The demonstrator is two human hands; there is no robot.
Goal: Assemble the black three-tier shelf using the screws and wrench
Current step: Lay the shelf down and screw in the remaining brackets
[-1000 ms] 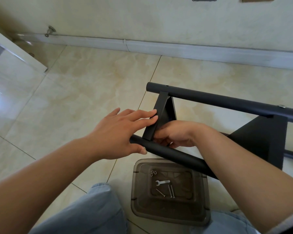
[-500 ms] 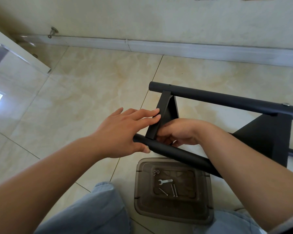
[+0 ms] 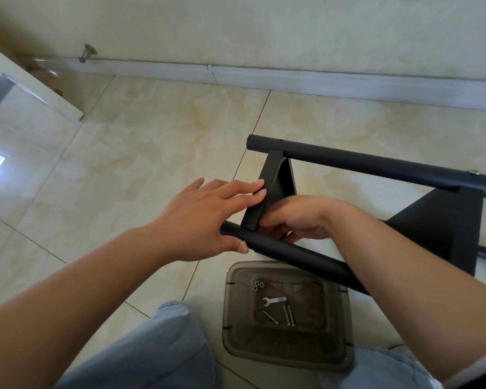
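Observation:
The black shelf lies on its side on the tiled floor. Its far pole point(image 3: 362, 164) and near pole point(image 3: 298, 255) are joined by a triangular tier point(image 3: 282, 181) and a second tier point(image 3: 443, 228) further right. My left hand point(image 3: 199, 217) lies over the near pole's end, with straight fingers pressing on the triangular tier's edge. My right hand point(image 3: 300, 217) is curled at the corner where that tier meets the near pole; its fingertips are hidden. A wrench point(image 3: 274, 300), three screws point(image 3: 289, 315) and small nuts point(image 3: 258, 284) lie in a brown tray point(image 3: 230, 318).
A screw head point(image 3: 474, 172) sits on the far pole above the second tier. The wall's baseboard point(image 3: 292, 80) runs behind the shelf. A white panel point(image 3: 31, 82) and a door stopper point(image 3: 86, 53) are at the left. My jeans-clad knees flank the tray.
Both hands and the shelf keep nearly the same places; only the view has shifted slightly.

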